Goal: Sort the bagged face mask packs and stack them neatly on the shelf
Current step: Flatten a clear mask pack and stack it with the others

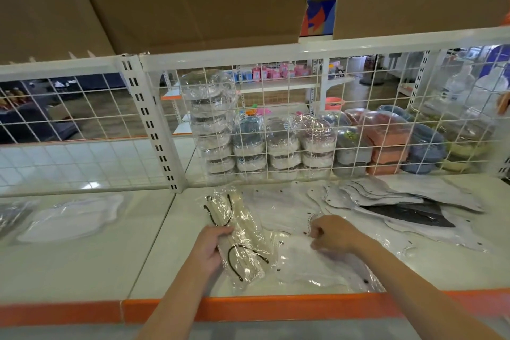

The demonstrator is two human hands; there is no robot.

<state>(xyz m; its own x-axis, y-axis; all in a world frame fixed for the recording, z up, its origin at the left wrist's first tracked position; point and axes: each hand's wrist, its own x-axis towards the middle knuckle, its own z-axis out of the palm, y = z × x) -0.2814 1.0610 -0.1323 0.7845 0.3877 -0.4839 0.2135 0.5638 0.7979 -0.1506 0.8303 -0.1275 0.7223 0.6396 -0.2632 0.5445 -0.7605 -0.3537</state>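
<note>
Cream mask pack (242, 237), clear bag with black ear loops showing through, lies on the white shelf (82, 265) just behind the orange front edge (248, 309), and the left hand (211, 247) has it: fingers curled over the pack's left side, gripping. Right beside that cream pack, touching its right edge, sits a white mask pack (311, 265), flat on the shelf. The right hand (331, 233) is on that one, fingers bunched and pinching at the plastic near its top edge. Beyond the white pack, toward the wire grid panel (276, 119), a loose spread of more bagged masks (400, 201) fans out to the right, grey-white ones with a dark one among them. Well off to the left of the cream pack, another white bagged pack (74, 218) lies alone. Behind the grid, stacked packs (284, 146) in white, pink and blue stand in rows.
</note>
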